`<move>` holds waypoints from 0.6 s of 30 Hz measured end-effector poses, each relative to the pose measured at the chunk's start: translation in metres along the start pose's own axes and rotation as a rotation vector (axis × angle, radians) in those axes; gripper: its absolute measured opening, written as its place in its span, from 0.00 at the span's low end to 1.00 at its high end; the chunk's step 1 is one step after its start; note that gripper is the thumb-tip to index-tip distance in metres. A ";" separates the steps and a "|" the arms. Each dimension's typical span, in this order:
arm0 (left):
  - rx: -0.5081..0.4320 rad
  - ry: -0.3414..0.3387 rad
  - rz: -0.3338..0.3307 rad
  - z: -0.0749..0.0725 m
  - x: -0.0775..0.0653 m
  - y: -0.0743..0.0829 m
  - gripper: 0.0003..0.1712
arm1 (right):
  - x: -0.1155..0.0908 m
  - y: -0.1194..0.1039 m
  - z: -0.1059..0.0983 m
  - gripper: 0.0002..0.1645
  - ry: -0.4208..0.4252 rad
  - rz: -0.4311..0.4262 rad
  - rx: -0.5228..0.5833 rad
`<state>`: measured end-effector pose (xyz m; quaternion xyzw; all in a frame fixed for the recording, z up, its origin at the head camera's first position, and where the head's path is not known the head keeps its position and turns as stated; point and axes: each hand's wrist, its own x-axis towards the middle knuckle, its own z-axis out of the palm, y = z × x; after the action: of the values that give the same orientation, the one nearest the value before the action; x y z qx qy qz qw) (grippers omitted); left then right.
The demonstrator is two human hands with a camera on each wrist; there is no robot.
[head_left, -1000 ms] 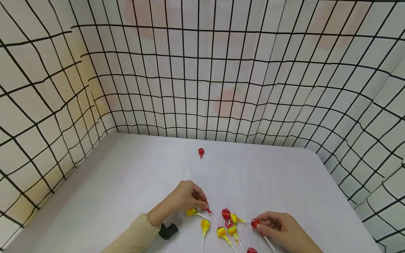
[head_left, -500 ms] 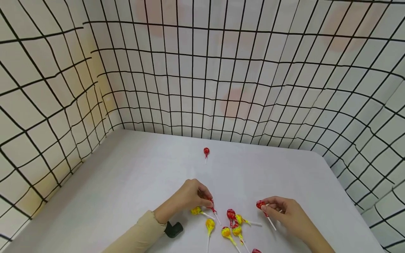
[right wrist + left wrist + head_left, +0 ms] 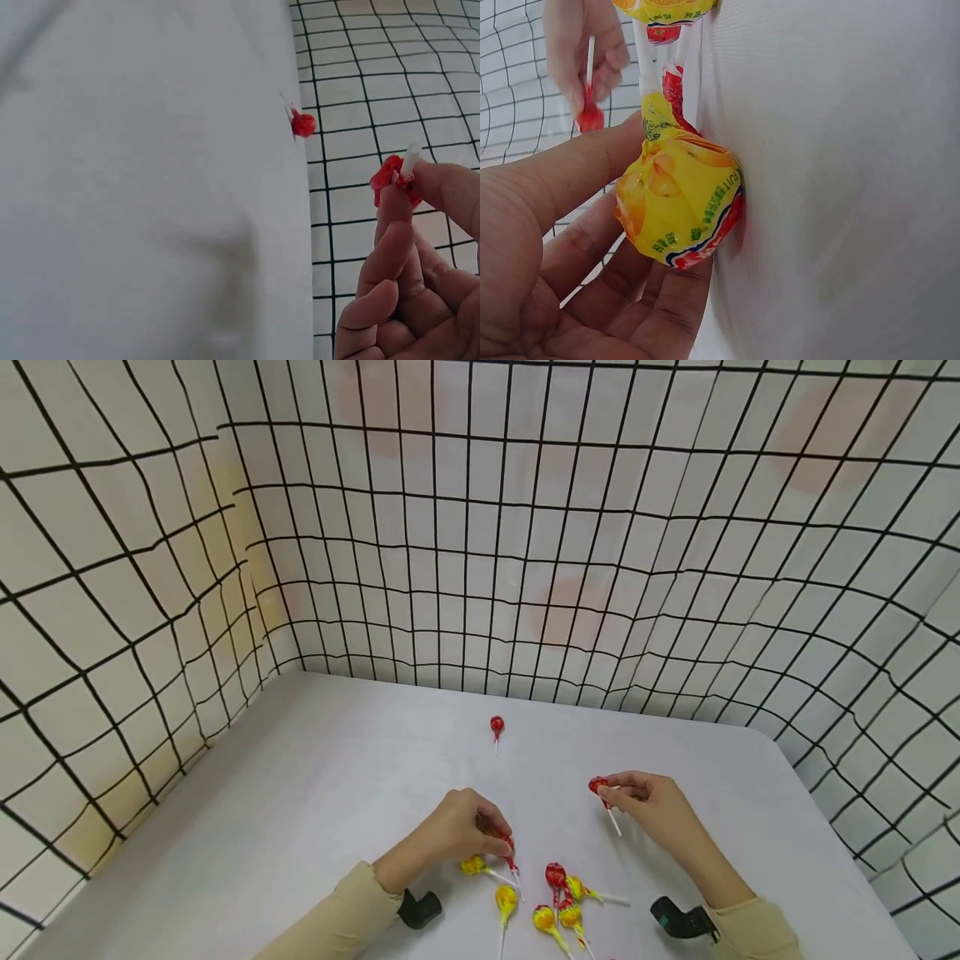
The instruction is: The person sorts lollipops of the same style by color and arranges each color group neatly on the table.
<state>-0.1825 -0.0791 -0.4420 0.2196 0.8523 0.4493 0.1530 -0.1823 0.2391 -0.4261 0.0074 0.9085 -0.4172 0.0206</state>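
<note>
My right hand (image 3: 648, 802) pinches a red lollipop (image 3: 597, 785) by its wrapped head, above the table, its white stick slanting down. In the right wrist view, thumb and fingers close on this red lollipop (image 3: 394, 178). On the left, my left hand (image 3: 467, 827) pinches another red lollipop (image 3: 512, 862), whose head is mostly hidden by the fingers. Close beside that hand lies a yellow lollipop (image 3: 474, 865), which fills much of the left wrist view as a yellow lollipop (image 3: 679, 199). Farther back, one red lollipop (image 3: 497, 724) lies alone.
Nearer me on the white table (image 3: 360, 735) lie a yellow lollipop (image 3: 506, 900) and a loose cluster with a red lollipop (image 3: 556, 875) and several yellow ones. A black grid-patterned white curtain (image 3: 480, 543) surrounds the table's back and sides. Black wrist devices show at both sleeves.
My right hand has lifted its red lollipop away from the cluster and carried it forward, toward the back of the table. My left hand stays nearly in place; the view has shifted slightly.
</note>
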 end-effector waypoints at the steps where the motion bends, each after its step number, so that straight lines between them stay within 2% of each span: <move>1: 0.000 0.001 0.000 0.000 0.000 0.000 0.07 | 0.005 -0.002 0.001 0.24 0.003 0.007 -0.001; 7: -0.009 0.007 -0.016 0.001 0.000 0.000 0.07 | 0.032 -0.012 0.013 0.29 0.015 0.039 0.041; 18: -0.011 -0.001 -0.039 0.000 0.002 0.001 0.06 | 0.080 -0.030 0.035 0.27 0.013 0.069 0.110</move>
<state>-0.1838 -0.0779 -0.4409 0.2023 0.8539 0.4507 0.1635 -0.2618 0.1929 -0.4293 0.0427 0.8837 -0.4653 0.0285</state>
